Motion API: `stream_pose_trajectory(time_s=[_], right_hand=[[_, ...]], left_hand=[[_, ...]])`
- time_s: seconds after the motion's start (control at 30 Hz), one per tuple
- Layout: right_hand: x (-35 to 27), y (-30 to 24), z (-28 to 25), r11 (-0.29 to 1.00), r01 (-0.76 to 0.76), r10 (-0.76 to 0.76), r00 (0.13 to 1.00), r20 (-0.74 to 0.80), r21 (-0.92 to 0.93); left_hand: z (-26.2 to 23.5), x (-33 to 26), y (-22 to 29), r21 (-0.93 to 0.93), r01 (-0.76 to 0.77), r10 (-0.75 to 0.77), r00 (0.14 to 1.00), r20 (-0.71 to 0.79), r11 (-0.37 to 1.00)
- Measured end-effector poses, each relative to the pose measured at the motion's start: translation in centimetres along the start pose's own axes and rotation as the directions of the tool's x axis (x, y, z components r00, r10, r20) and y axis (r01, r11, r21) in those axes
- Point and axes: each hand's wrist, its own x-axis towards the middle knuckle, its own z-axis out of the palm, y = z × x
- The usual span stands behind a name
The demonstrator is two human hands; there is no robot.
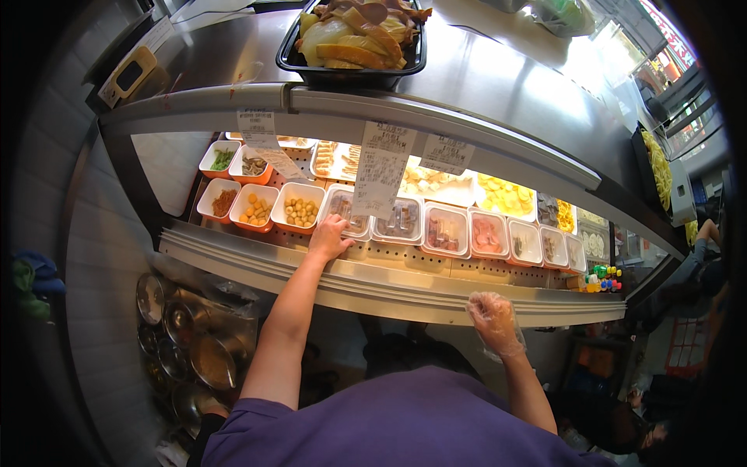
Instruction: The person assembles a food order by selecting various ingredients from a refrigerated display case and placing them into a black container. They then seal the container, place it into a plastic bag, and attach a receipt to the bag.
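Inside the display case, my bare left hand has its fingers bent over the near left corner of a clear-lidded food tub. A long printed slip hangs in front of part of that tub. My right hand wears a thin clear plastic glove and is held curled above the near ledge; whatever lies inside its fingers is hidden. Beside the left hand stands a white tub of small round balls. To the right are a tub of dark pieces and a tub of pink slices.
On the steel top a black tray is heaped with cooked food. More printed slips hang from the case's upper rail. Small coloured-cap bottles stand at the case's right end. Metal pots sit low on the left.
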Motion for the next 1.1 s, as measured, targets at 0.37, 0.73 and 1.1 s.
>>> stream_pose_trajectory(time_s=[0.37, 0.73, 1.1], right_hand=[[-2.5, 7.4, -3.0, 0.987, -0.114, 0.115, 0.993, -0.004, 0.113], [-10.3, 29.7, -12.6, 0.967, -0.186, 0.223, 0.947, -0.232, 0.171], [-14.2, 47.1, -23.8, 0.861, -0.317, 0.470, 0.794, -0.385, 0.397]], left_hand=[[4.0, 2.1, 9.4, -0.137, -0.074, 0.027, 0.949, -0.315, 0.988], [25.3, 8.8, 52.1, -0.292, -0.456, 0.488, 0.872, 0.043, 0.841], [37.3, 13.5, 60.0, 0.232, -0.439, 0.322, 0.853, 0.410, 0.868]])
